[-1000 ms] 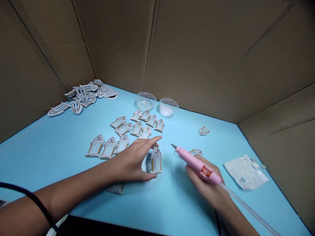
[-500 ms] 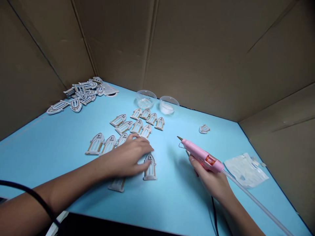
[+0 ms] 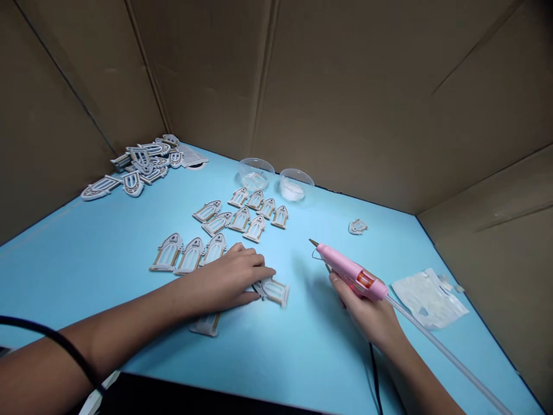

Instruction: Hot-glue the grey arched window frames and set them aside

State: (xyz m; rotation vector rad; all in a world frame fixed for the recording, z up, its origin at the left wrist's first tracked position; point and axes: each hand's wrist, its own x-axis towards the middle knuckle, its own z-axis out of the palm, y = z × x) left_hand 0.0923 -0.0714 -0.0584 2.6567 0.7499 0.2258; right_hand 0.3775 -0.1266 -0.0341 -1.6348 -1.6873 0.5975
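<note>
Between thumb and fingers, my left hand (image 3: 235, 276) grips the arched end of a small white window-shaped piece (image 3: 275, 290), which lies turned sideways close to the table. Another arched piece (image 3: 205, 325) is partly hidden under my left wrist. Just beyond the hand stand rows of similar arched pieces (image 3: 190, 256), white with gold-brown sides, lying flat. My right hand (image 3: 367, 314) is wrapped round a pink hot glue gun (image 3: 349, 268), its metal nozzle pointing up and left above the table. A long clear glue stick (image 3: 444, 349) sticks out of its back end.
Two clear plastic cups (image 3: 296, 184) with small contents stand at the back. A pile of arched pieces (image 3: 144, 161) lies back left. One lone piece (image 3: 358, 226) and a crumpled white packet (image 3: 430, 298) lie to the right. Cardboard walls (image 3: 345, 104) enclose the blue table (image 3: 259, 363).
My left hand has closed on the arched piece in front of it and turned it from upright to sideways, its base now pointing right. The glue gun has barely moved.
</note>
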